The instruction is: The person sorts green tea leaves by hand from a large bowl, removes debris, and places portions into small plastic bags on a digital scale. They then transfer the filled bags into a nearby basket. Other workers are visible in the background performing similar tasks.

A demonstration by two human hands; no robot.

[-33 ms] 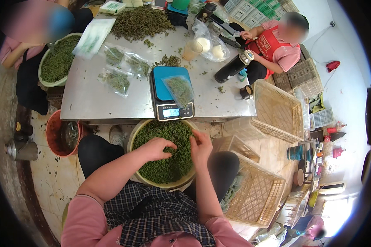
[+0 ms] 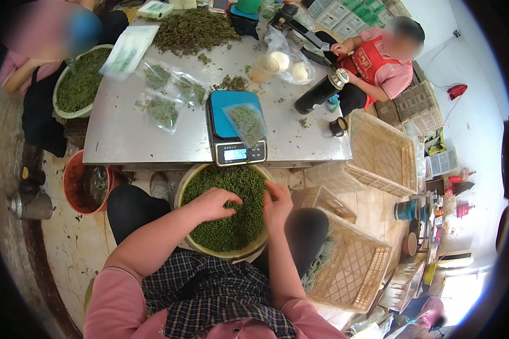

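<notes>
A round basin (image 2: pixel 180 198) with a pale rim sits between my knees, filled with small green peppercorn-like berries (image 2: pixel 223 186). Over the middle of the heap is my left hand (image 2: pixel 215 204), its fingers curved and the thumb apart from them, nothing visible in between. My right hand (image 2: pixel 277 208) is at the basin's right rim with its fingers bent together; whatever they may hold is too small to make out. Just beyond the basin, a blue-topped scale (image 2: pixel 223 121) bears a clear bag of green berries (image 2: pixel 246 125).
On the metal table (image 2: pixel 300 141) lie filled bags (image 2: pixel 163 113), a dried herb heap (image 2: pixel 195 31), a black thermos (image 2: pixel 316 96) and a cup (image 2: pixel 338 126). Plastic crates (image 2: pixel 350 265) stand right, a red bucket (image 2: pixel 73 186) left. Co-workers sit at both far sides.
</notes>
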